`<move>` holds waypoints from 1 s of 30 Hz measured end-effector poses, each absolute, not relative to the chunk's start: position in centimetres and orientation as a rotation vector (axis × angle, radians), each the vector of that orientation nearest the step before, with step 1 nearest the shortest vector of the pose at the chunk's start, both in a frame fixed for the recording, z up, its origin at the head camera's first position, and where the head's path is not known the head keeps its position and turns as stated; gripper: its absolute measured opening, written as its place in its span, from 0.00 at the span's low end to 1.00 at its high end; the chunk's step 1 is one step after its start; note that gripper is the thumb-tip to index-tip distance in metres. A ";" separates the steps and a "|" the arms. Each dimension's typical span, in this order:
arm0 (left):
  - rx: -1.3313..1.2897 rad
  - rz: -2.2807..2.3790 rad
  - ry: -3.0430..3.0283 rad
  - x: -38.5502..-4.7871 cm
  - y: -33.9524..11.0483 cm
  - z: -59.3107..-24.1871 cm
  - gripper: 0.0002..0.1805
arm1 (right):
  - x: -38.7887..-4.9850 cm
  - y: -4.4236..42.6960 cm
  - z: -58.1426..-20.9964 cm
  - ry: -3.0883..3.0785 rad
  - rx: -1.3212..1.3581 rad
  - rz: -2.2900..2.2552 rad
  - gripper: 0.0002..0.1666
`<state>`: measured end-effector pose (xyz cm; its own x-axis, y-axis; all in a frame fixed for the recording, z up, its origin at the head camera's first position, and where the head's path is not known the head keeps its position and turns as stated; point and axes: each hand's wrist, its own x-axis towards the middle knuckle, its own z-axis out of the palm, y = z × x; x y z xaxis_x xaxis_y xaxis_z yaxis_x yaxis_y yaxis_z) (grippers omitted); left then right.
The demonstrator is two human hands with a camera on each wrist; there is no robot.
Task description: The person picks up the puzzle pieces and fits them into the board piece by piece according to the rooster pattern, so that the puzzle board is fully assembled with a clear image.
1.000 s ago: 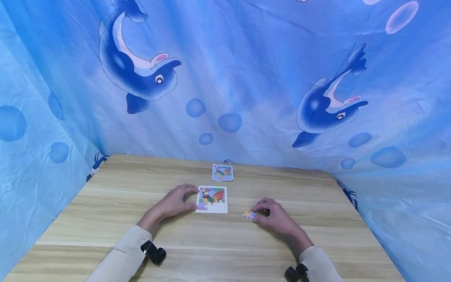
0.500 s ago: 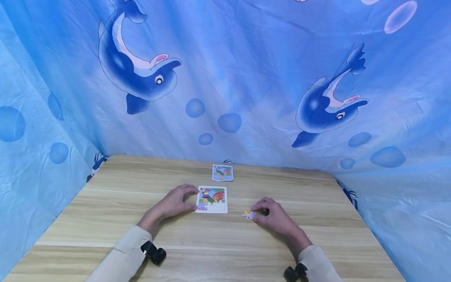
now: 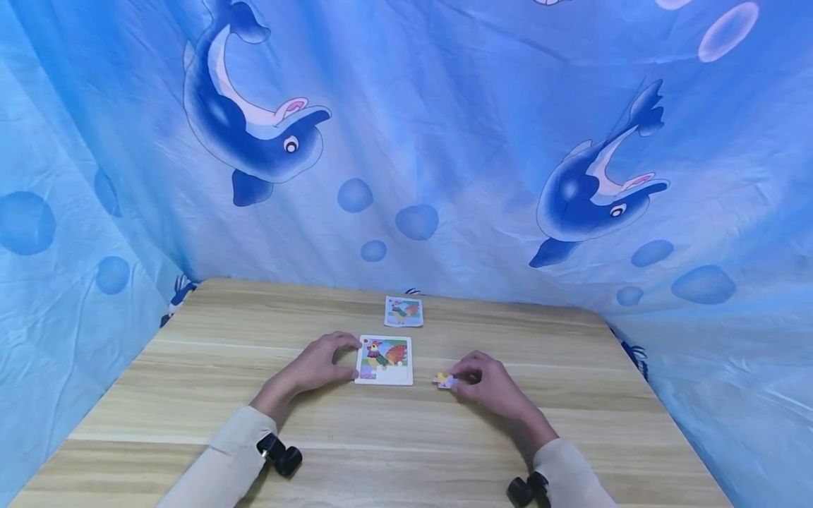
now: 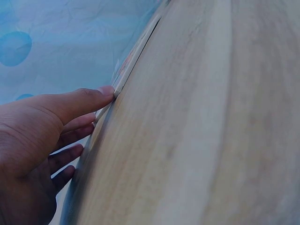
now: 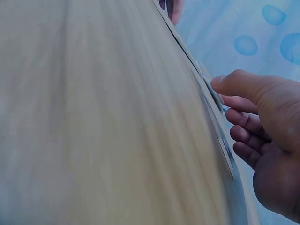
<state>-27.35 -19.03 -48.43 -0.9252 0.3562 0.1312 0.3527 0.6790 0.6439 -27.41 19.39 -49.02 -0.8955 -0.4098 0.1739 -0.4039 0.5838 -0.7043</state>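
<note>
A square puzzle board (image 3: 381,379) with a rooster picture lies flat on the table; its lower right part shows bare white. My left hand (image 3: 320,363) touches the board's left edge, thumb near the front corner and index finger near the back one. In the left wrist view, the thumb (image 4: 89,97) rests at the board's edge and the other fingers are loosely bent. Right of the board, my right hand (image 3: 492,384) pinches a yellow and lilac puzzle piece (image 3: 444,381) between thumb and fingers. The right wrist view shows this piece (image 5: 213,91) edge-on at the fingertips.
A paper card (image 3: 403,312) with the same rooster picture lies behind the board. The wooden table (image 3: 381,451) ends at a blue dolphin-print curtain (image 3: 444,141). In the right wrist view, a thin flat edge (image 5: 226,159) lies below the fingers; its kind is unclear.
My right hand has moved slightly left and away from me with the puzzle piece, which now tilts and shows a pale edge. The left hand keeps its place at the board.
</note>
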 end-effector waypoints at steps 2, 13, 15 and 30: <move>0.606 1.096 2.876 -27.3 -19.0 -48.4 0.30 | -27.6 18.8 -48.9 2.773 -0.710 -1.253 0.11; 0.566 1.110 2.870 -27.2 -18.9 -48.6 0.31 | -28.2 14.7 -48.8 2.799 -0.793 -1.226 0.11; 0.563 1.107 2.869 -27.2 -18.9 -48.7 0.31 | -28.2 13.9 -48.8 2.801 -0.807 -1.224 0.11; 0.556 1.110 2.865 -27.4 -18.8 -48.5 0.31 | -28.7 9.3 -48.5 2.707 -0.864 -1.214 0.15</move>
